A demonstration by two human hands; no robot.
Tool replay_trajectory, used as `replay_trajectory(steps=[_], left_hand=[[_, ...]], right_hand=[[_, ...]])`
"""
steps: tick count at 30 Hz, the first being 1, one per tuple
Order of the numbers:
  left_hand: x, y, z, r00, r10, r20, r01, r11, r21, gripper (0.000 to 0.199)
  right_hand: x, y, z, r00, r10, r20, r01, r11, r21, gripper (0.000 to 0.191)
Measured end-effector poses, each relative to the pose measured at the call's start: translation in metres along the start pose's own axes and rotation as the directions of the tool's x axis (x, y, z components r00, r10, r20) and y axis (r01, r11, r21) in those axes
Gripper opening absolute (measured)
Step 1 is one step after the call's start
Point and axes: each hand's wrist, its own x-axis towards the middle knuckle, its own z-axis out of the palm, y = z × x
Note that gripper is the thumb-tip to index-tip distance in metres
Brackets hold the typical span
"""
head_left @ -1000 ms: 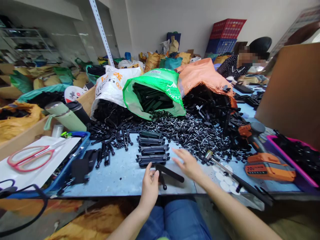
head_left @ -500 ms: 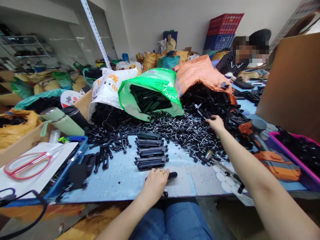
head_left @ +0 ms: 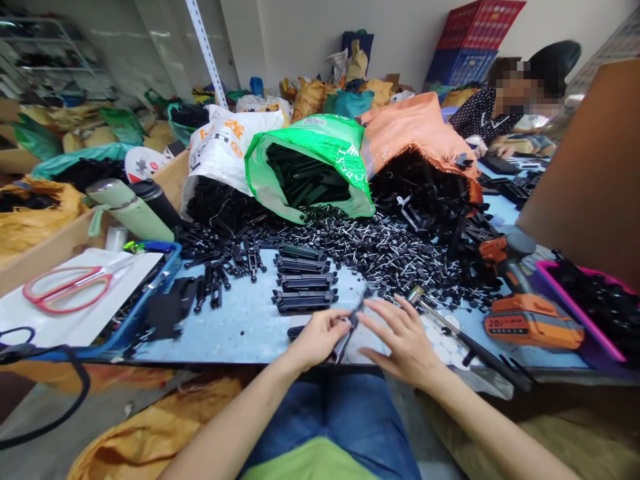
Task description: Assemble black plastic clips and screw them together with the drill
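Observation:
My left hand (head_left: 323,335) pinches a black plastic part (head_left: 354,320) above the table's front edge; motion blur hides the part's exact shape. Beside it, my right hand (head_left: 400,340) has its fingers spread, with fingertips close to the part; whether they touch it I cannot tell. A dark bar (head_left: 295,331) lies partly hidden behind my left hand. Just beyond, several black elongated assemblies (head_left: 305,300) lie in a stacked row. Behind my right hand spreads a heap of black-headed screws (head_left: 395,257) with silver shanks.
Green (head_left: 310,130), white (head_left: 235,130) and orange sacks (head_left: 405,127) spill black parts. At right are a hammer (head_left: 450,323), a cordless drill (head_left: 533,320) and a pink bin (head_left: 590,307). Scissors (head_left: 70,290) lie on a blue tray at left. Another person (head_left: 485,117) works at back right.
My right hand has come back from the pile by the orange sack to beside my left. The left hand has turned and now holds the black part up. The view has shifted slightly.

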Motion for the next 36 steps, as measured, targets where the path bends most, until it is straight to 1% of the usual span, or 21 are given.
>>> replay_trajectory(steps=[1,2,3,4,5,6,7,8,9,12,14,16,18,20,23,27,29,31,33,34,36], left_hand=[[-0.005,0.001,-0.007,0.989,0.006,0.148,-0.014,0.998,0.057,0.032],[-0.009,0.003,-0.013,0.972,0.026,0.233,-0.061,0.988,0.144,0.029],[-0.011,0.003,-0.018,0.968,0.057,0.246,-0.123,0.957,0.262,0.028],[-0.012,0.002,-0.022,0.973,0.102,0.206,-0.179,0.898,0.402,0.028],[-0.011,-0.001,-0.025,0.976,0.151,0.155,-0.212,0.814,0.541,0.029],[-0.009,-0.005,-0.026,0.974,0.187,0.125,-0.223,0.722,0.655,0.03],[-0.006,-0.009,-0.026,0.972,0.197,0.125,-0.224,0.639,0.736,0.032],[-0.002,-0.014,-0.025,0.972,0.186,0.143,-0.225,0.578,0.784,0.034],[0.001,-0.018,-0.024,0.972,0.167,0.166,-0.231,0.538,0.811,0.037],[0.007,-0.026,-0.018,0.969,0.159,0.188,-0.242,0.478,0.845,0.053],[0.007,-0.027,-0.016,0.966,0.17,0.194,-0.251,0.446,0.859,0.063],[0.006,-0.027,-0.015,0.962,0.181,0.204,-0.263,0.419,0.869,0.067],[0.004,-0.028,-0.016,0.959,0.188,0.21,-0.272,0.413,0.869,0.062],[0.002,-0.029,-0.018,0.956,0.2,0.216,-0.283,0.429,0.858,0.057],[0.001,-0.032,-0.019,0.95,0.225,0.216,-0.298,0.452,0.841,0.053],[0.003,-0.036,-0.019,0.945,0.257,0.204,-0.305,0.463,0.832,0.04],[0.003,-0.039,-0.019,0.942,0.27,0.201,-0.311,0.47,0.826,0.038],[0.001,-0.04,-0.018,0.944,0.266,0.194,-0.303,0.468,0.83,0.039],[-0.001,-0.039,-0.016,0.953,0.231,0.198,-0.285,0.452,0.845,0.04],[-0.001,-0.037,-0.014,0.953,0.212,0.215,-0.289,0.44,0.85,0.043],[0.006,-0.029,-0.007,0.936,0.215,0.278,-0.344,0.404,0.847,0.051]], right_hand=[[0.0,0.007,-0.008,0.983,-0.121,0.138,0.134,0.988,-0.082,0.037],[0.0,0.014,-0.013,0.94,-0.191,0.281,0.233,0.965,-0.123,0.033],[-0.001,0.021,-0.016,0.897,-0.209,0.39,0.287,0.945,-0.155,0.029],[-0.003,0.027,-0.015,0.866,-0.189,0.462,0.306,0.932,-0.192,0.027],[-0.005,0.033,-0.012,0.85,-0.148,0.505,0.302,0.924,-0.237,0.027],[-0.008,0.038,-0.006,0.847,-0.099,0.523,0.284,0.915,-0.286,0.028],[-0.012,0.042,0.0,0.849,-0.055,0.526,0.263,0.907,-0.329,0.03],[-0.015,0.045,0.006,0.854,-0.022,0.52,0.244,0.899,-0.363,0.032],[-0.018,0.047,0.011,0.861,0.003,0.509,0.227,0.893,-0.39,0.033],[-0.025,0.048,0.019,0.871,0.046,0.49,0.189,0.888,-0.419,0.032],[-0.026,0.046,0.017,0.877,0.062,0.477,0.165,0.893,-0.418,0.032],[-0.027,0.041,0.014,0.889,0.075,0.452,0.144,0.89,-0.432,0.03],[-0.027,0.036,0.01,0.905,0.082,0.416,0.135,0.875,-0.466,0.028],[-0.026,0.029,0.006,0.919,0.083,0.385,0.13,0.859,-0.496,0.025],[-0.021,0.02,0.002,0.934,0.093,0.345,0.105,0.852,-0.513,0.024],[-0.013,0.013,-0.004,0.942,0.082,0.325,0.098,0.86,-0.5,0.025],[-0.011,0.012,-0.006,0.943,0.071,0.325,0.101,0.869,-0.484,0.025],[-0.011,0.015,-0.006,0.944,0.069,0.322,0.093,0.882,-0.463,0.025],[-0.016,0.023,-0.004,0.938,0.058,0.341,0.099,0.899,-0.427,0.026],[-0.019,0.029,-0.002,0.933,0.052,0.357,0.104,0.909,-0.404,0.027],[-0.028,0.043,0.003,0.924,0.052,0.379,0.095,0.929,-0.359,0.03]])
